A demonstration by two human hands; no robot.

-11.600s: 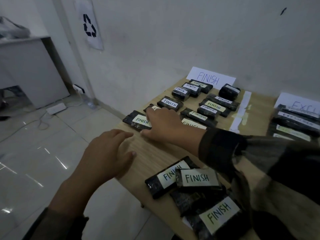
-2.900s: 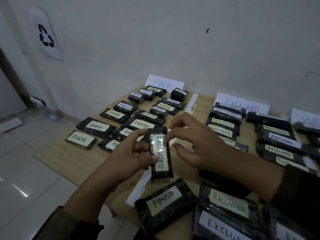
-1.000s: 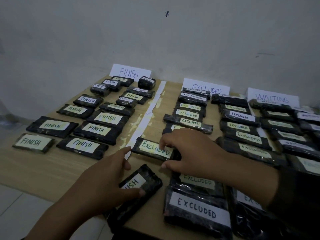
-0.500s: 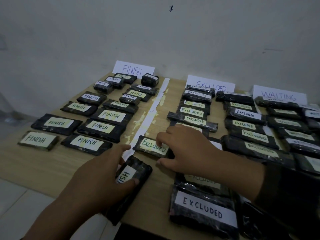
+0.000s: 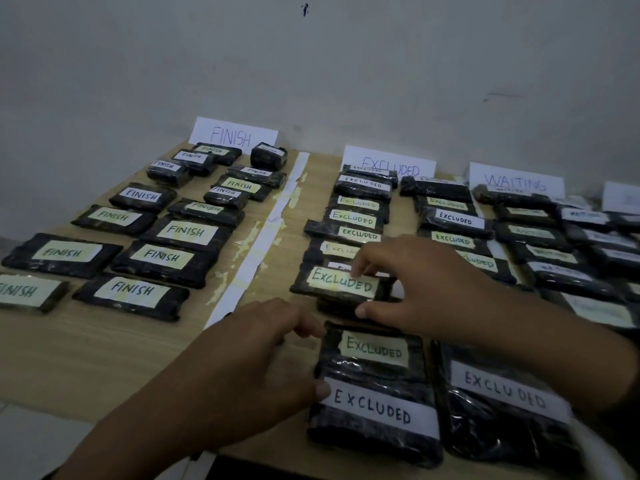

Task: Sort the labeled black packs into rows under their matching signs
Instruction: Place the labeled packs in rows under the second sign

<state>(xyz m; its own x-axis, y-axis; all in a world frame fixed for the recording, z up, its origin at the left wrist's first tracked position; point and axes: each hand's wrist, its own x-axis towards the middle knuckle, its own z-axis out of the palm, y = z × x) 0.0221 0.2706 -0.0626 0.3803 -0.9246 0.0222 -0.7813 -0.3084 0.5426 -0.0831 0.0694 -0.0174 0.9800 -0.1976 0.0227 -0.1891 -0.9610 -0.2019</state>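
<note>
Pack [image 5: 337, 284] labeled EXCLUDED lies at the near end of the left row under the EXCLUDED sign [image 5: 391, 164], about midway across the table [image 5: 86, 358], just right of the paper strip [image 5: 263, 244]. Right hand [image 5: 433, 285] grasps its right end, thumb on the near edge, fingers over the far edge. It seems to overlap another dark pack beneath, so the step is likely squaring it into the row. Slide it flat with the label up and its long side parallel to the packs behind. Keep it clear of the strip and don't drag the one underneath. Left hand [image 5: 242, 362] sits by the left side of the near pile [image 5: 377, 403] at the table's near edge, thumb touching the white-labeled pack. Its fingers are curled, but can't tell if it holds anything, since the palm hides what's under it. The label just behind the pack is mostly covered by right fingers, and the right arm covers the near end of the right EXCLUDED row. WAITING packs [image 5: 561, 254] under the WAITING sign [image 5: 516, 181] are blurred, labels barely legible. Fourth sign [image 5: 621, 197] near the far right corner is cut off, unreadable. Leftmost FINISH pack [image 5: 24, 292] is clipped by the frame.
</note>
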